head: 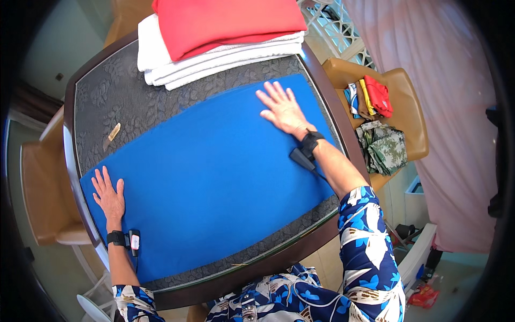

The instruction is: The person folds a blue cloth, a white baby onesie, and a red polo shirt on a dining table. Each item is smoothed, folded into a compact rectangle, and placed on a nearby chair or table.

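Observation:
A large blue cloth [209, 169] lies spread flat, slanting across the table before me. My left hand [109, 198] rests palm down near its left edge, fingers apart and holding nothing. Close to the far right corner of the cloth, my right hand [283, 108] is also palm down with spread fingers. Both wrists wear black straps with small devices attached. Beyond the cloth sits a stack of folded white towels [225, 56], topped by a folded red cloth [233, 24].
The table [120, 92] has a dark leaf-patterned cover and a brown rim. A small tan object [114, 132] lies on it at left. On a tan chair [414, 116] at right are folded colored clothes [376, 96] and camouflage fabric [384, 149]. Another tan chair [46, 193] stands left.

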Available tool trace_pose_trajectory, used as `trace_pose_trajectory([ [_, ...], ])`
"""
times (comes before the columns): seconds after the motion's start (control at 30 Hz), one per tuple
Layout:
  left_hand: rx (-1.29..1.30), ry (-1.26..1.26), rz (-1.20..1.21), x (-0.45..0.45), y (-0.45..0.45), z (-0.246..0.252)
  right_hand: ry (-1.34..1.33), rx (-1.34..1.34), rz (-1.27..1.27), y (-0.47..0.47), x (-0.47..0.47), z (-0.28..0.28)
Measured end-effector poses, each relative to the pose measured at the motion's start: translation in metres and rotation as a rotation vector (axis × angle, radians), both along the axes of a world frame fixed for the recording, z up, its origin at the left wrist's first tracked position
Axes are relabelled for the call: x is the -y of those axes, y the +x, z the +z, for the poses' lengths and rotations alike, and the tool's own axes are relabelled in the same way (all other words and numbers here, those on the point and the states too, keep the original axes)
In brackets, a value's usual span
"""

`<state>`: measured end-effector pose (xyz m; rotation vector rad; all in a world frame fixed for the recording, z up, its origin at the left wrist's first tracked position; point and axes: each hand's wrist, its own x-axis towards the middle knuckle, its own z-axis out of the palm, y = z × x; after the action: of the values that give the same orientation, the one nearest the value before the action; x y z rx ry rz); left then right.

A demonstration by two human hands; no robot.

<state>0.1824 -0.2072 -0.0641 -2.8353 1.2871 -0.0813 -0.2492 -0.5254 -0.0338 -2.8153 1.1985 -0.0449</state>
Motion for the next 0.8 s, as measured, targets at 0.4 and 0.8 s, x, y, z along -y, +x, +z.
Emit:
trace_pose_trajectory([
  [0.4,0.087,-0.015,-0.015,-0.009,0.013,-0.023,0.079,-0.050,-0.115,-0.122,-0.084,0.023],
  [0.8,-0.161,0.017,-0.062,-0.008,-0.027,0.006,0.048,0.054,-0.260,-0.198,-0.158,0.009],
])
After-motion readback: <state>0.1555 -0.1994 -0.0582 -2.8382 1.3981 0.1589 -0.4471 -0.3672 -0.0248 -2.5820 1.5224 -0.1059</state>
